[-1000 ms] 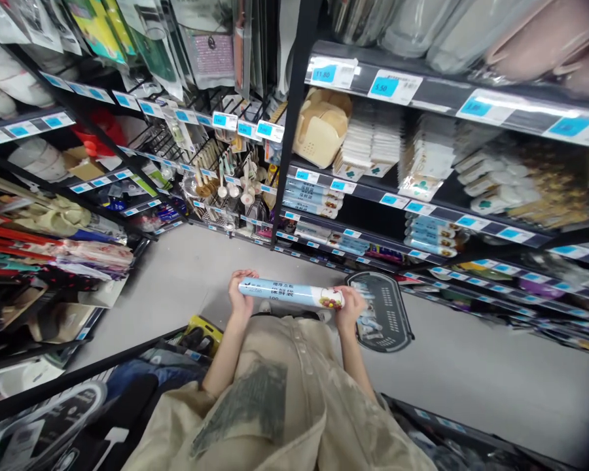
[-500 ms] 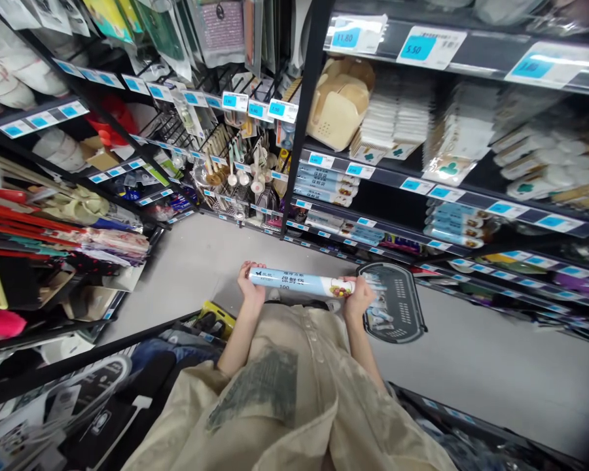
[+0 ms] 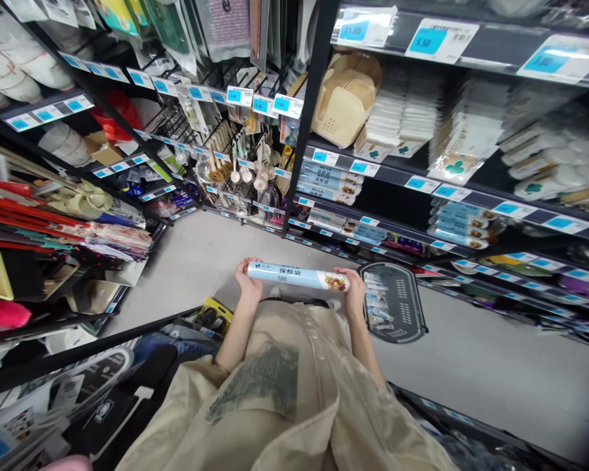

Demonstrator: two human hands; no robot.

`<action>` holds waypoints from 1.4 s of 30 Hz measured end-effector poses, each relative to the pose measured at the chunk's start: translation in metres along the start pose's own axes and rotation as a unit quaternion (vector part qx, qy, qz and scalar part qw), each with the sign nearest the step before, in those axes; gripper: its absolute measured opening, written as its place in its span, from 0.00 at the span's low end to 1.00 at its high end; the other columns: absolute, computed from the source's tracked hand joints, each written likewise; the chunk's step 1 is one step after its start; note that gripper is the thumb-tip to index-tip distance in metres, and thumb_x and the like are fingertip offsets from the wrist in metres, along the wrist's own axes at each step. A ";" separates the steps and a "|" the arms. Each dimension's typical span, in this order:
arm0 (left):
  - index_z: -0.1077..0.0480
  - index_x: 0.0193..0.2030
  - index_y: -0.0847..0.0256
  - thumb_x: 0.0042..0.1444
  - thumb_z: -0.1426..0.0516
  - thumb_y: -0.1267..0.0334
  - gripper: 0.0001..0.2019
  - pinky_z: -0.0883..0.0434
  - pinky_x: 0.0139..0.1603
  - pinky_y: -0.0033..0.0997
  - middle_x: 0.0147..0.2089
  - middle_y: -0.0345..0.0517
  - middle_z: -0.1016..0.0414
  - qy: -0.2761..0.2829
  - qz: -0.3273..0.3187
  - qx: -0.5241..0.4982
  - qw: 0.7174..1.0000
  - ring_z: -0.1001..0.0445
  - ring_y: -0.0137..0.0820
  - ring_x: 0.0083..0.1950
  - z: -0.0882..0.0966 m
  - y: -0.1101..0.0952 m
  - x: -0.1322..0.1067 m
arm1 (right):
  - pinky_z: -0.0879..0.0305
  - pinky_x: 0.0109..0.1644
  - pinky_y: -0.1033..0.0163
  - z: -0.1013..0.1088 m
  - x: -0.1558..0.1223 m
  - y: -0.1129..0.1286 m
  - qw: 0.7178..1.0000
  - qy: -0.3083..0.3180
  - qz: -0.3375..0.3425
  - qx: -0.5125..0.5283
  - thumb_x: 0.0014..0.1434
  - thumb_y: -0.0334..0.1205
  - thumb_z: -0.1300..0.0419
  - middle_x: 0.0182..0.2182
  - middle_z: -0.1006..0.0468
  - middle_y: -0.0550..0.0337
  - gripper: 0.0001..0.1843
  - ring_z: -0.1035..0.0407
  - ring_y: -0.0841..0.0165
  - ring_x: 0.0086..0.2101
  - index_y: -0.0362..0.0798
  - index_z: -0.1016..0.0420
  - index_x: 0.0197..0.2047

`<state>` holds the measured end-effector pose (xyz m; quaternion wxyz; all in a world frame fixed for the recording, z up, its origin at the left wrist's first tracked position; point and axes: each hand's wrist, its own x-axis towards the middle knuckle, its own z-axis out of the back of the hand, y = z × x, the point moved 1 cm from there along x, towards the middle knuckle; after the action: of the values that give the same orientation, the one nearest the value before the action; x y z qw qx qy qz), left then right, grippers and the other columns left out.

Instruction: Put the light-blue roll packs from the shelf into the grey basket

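I hold a long light-blue roll [image 3: 297, 276] of food bags level in front of my waist, printed side up, with a fruit picture at its right end. My left hand [image 3: 248, 284] is closed round its left end. My right hand [image 3: 355, 291] grips the right end. A dark shopping basket [image 3: 392, 302] holding a few packs stands on the grey floor just right of my right hand. Similar blue rolls [image 3: 328, 184] lie on the shelf ahead, above the roll I hold.
Black shelving with blue price tags [image 3: 427, 40] fills the right and back. Kitchen utensils [image 3: 248, 163] hang in the corner. Bowls [image 3: 2, 62] and red and floral goods [image 3: 69, 229] fill the left shelves. A low rack [image 3: 103, 392] runs close on my left.
The roll has turned slightly in my hands, showing a different part of its print. My view has tilted and shifted a little; both hands stay on the roll's ends.
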<state>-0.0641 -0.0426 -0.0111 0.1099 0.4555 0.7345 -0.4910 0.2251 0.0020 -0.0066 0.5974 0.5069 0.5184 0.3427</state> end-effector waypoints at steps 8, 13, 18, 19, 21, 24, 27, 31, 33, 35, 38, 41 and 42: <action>0.23 0.49 0.58 0.43 0.39 0.69 0.22 0.29 0.60 0.35 0.52 0.49 0.18 0.114 0.044 0.058 0.991 0.22 0.37 0.57 -0.004 -0.016 -0.012 | 0.20 0.33 0.59 0.018 0.004 -0.003 0.995 0.042 -0.073 0.052 0.46 0.50 0.25 0.53 0.16 0.52 0.27 0.20 0.56 0.45 0.50 0.19 0.49; 0.23 0.54 0.53 0.50 0.33 0.64 0.22 0.28 0.61 0.39 0.54 0.49 0.19 0.147 0.035 0.079 0.985 0.23 0.38 0.59 -0.007 -0.010 -0.021 | 0.23 0.28 0.62 0.025 0.015 -0.008 0.996 -0.069 -0.052 0.035 0.47 0.61 0.27 0.40 0.16 0.55 0.31 0.24 0.63 0.35 0.47 0.17 0.46; 0.23 0.54 0.53 0.50 0.28 0.57 0.23 0.26 0.54 0.35 0.54 0.47 0.20 0.134 0.042 0.093 0.986 0.23 0.37 0.55 -0.009 0.001 -0.023 | 0.24 0.27 0.61 0.031 0.021 -0.011 0.992 -0.117 -0.031 0.040 0.46 0.64 0.26 0.35 0.17 0.58 0.33 0.28 0.68 0.29 0.45 0.16 0.44; 0.23 0.53 0.53 0.50 0.28 0.56 0.23 0.26 0.52 0.34 0.54 0.47 0.20 0.127 0.044 0.098 0.986 0.23 0.36 0.55 -0.009 0.003 -0.023 | 0.23 0.27 0.61 0.032 0.021 -0.011 0.992 -0.121 -0.026 0.037 0.46 0.64 0.26 0.35 0.17 0.58 0.33 0.28 0.68 0.29 0.45 0.16 0.44; 0.24 0.52 0.54 0.51 0.28 0.54 0.22 0.27 0.49 0.33 0.53 0.48 0.20 0.114 0.048 0.109 0.986 0.22 0.36 0.54 -0.010 0.006 -0.023 | 0.23 0.27 0.61 0.033 0.020 -0.010 0.991 -0.130 -0.016 0.029 0.46 0.65 0.26 0.34 0.17 0.58 0.34 0.28 0.67 0.28 0.44 0.15 0.45; 0.25 0.50 0.55 0.52 0.28 0.51 0.22 0.27 0.47 0.32 0.50 0.47 0.20 0.096 0.051 0.122 0.986 0.22 0.36 0.51 -0.010 0.009 -0.023 | 0.23 0.27 0.61 0.034 0.019 -0.011 0.990 -0.140 -0.009 0.021 0.47 0.65 0.26 0.34 0.17 0.57 0.33 0.28 0.67 0.28 0.44 0.15 0.44; 0.25 0.49 0.55 0.50 0.28 0.51 0.22 0.28 0.45 0.30 0.46 0.45 0.21 0.080 0.054 0.127 0.987 0.23 0.34 0.47 -0.008 0.011 -0.021 | 0.24 0.27 0.61 0.035 0.018 -0.014 0.990 -0.142 -0.006 0.017 0.47 0.64 0.26 0.34 0.17 0.57 0.33 0.28 0.67 0.28 0.44 0.15 0.44; 0.25 0.47 0.56 0.48 0.29 0.53 0.21 0.29 0.43 0.29 0.44 0.44 0.22 0.056 0.055 0.140 0.987 0.24 0.33 0.45 -0.005 0.013 -0.018 | 0.26 0.26 0.61 0.034 0.017 -0.017 0.990 -0.142 -0.010 0.010 0.48 0.62 0.27 0.34 0.17 0.55 0.32 0.28 0.66 0.29 0.43 0.15 0.45; 0.26 0.46 0.56 0.48 0.30 0.54 0.20 0.29 0.43 0.29 0.43 0.43 0.22 0.046 0.052 0.147 0.987 0.24 0.33 0.44 -0.004 0.014 -0.017 | 0.26 0.26 0.61 0.032 0.016 -0.017 0.990 -0.142 -0.013 0.014 0.48 0.61 0.26 0.35 0.17 0.55 0.31 0.28 0.66 0.29 0.43 0.14 0.44; 0.27 0.46 0.56 0.48 0.32 0.55 0.20 0.30 0.42 0.29 0.42 0.43 0.23 0.035 0.049 0.149 0.987 0.24 0.33 0.43 -0.003 0.016 -0.016 | 0.25 0.27 0.61 0.031 0.016 -0.016 0.990 -0.140 -0.012 0.016 0.47 0.60 0.26 0.35 0.17 0.54 0.30 0.27 0.65 0.30 0.43 0.14 0.44; 0.28 0.46 0.56 0.48 0.34 0.56 0.19 0.30 0.41 0.28 0.41 0.41 0.24 0.021 0.049 0.138 0.989 0.25 0.32 0.42 -0.002 0.018 -0.016 | 0.24 0.29 0.60 0.029 0.015 -0.014 0.991 -0.132 -0.011 0.013 0.48 0.59 0.26 0.35 0.17 0.55 0.30 0.27 0.65 0.30 0.43 0.14 0.44; 0.28 0.48 0.56 0.50 0.35 0.58 0.18 0.30 0.40 0.27 0.41 0.41 0.24 0.008 0.050 0.129 0.990 0.25 0.31 0.42 -0.001 0.020 -0.016 | 0.29 0.25 0.64 0.027 0.014 -0.011 0.992 -0.126 -0.014 0.014 0.47 0.58 0.26 0.34 0.17 0.55 0.29 0.27 0.66 0.30 0.43 0.14 0.44; 0.27 0.48 0.56 0.50 0.36 0.59 0.18 0.30 0.40 0.27 0.42 0.41 0.24 0.003 0.050 0.125 0.991 0.25 0.31 0.42 -0.001 0.020 -0.016 | 0.31 0.24 0.65 0.027 0.014 -0.010 0.992 -0.125 -0.015 0.017 0.47 0.58 0.26 0.34 0.17 0.55 0.29 0.27 0.66 0.30 0.43 0.14 0.44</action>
<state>-0.0392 -0.0484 -0.0132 0.0742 0.5035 0.6437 -0.5716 0.2532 0.0058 -0.0219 0.6539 0.5478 0.4528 0.2593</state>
